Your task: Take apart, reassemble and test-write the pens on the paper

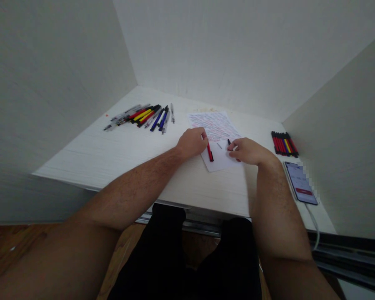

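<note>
A sheet of paper [220,161] lies on the white table, its upper part covered in blue and red scribbled lines. My left hand [193,142] is closed on a red pen barrel [209,151] with a black end, which points toward me over the paper's left edge. On the right side of the sheet, my right hand [245,151] pinches a small dark pen part [229,142] between thumb and fingers. A short thin grey piece [219,146] rests on the paper between both hands.
A loose pile of clear, red, yellow and blue pens [143,116] lies at the back left. A neat row of mostly red pens [284,144] is at the right, above a phone [301,183] with a cable [314,223]. Walls enclose the table [112,154].
</note>
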`<state>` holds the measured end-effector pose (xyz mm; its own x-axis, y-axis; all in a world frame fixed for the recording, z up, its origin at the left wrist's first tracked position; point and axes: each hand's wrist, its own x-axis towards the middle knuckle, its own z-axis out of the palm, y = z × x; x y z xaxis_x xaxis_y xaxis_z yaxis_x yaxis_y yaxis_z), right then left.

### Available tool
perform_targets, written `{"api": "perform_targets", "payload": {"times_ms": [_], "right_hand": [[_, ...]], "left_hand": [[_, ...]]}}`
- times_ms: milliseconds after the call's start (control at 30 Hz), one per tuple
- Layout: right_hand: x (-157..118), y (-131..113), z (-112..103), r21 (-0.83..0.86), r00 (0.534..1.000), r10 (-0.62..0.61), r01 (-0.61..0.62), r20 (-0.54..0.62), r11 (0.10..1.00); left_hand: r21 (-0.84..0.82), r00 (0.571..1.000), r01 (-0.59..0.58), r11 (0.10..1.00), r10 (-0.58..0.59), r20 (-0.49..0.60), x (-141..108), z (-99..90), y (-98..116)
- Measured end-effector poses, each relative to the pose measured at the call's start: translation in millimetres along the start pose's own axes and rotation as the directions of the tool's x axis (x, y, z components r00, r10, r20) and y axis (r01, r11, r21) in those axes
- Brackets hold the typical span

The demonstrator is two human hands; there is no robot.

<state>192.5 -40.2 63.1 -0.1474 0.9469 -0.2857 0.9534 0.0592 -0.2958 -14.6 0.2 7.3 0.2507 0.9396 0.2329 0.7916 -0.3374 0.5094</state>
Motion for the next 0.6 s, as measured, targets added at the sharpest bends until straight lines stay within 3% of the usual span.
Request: {"api": "perform_targets", "payload": {"times_ms": [100,200,267,367,433,600], "right_hand": [[0,4,-2,0.059,0.997,0.053,-0.050,-0.053,0.997],[7,13,0,0.114,0.958,0.113,-0.085,-0.265,0.990],[14,23,2,0.159,0.865,0.179,-0.117,-0.468,0.980],[28,43,7,0.259,0.669,0.331,-0.209,-0.666,0.943],[37,56,14,0.318,0.611,0.426,-0.283,-0.667,0.905],[49,67,29,0.407,0.606,0.557,-0.382,-0.568,0.830]], "left_hand": [[-0.001,1.000,0.015,1.000,-0.015,0.009,0,0.1,0],[-0.006,1.000,0.018,1.000,-0.018,0.011,0,-0.5,1],[-0.009,1.000,0.023,1.000,-0.023,0.009,0,-1.4,0],[-0.001,1.000,0.030,1.000,-0.030,0.004,1,-3.5,-4],[0.006,1.000,0.020,1.000,-0.020,0.003,2,-5.3,-6],[-0.004,0.998,-0.013,1.000,0.013,0.062,-1,-7.9,-7]]}}
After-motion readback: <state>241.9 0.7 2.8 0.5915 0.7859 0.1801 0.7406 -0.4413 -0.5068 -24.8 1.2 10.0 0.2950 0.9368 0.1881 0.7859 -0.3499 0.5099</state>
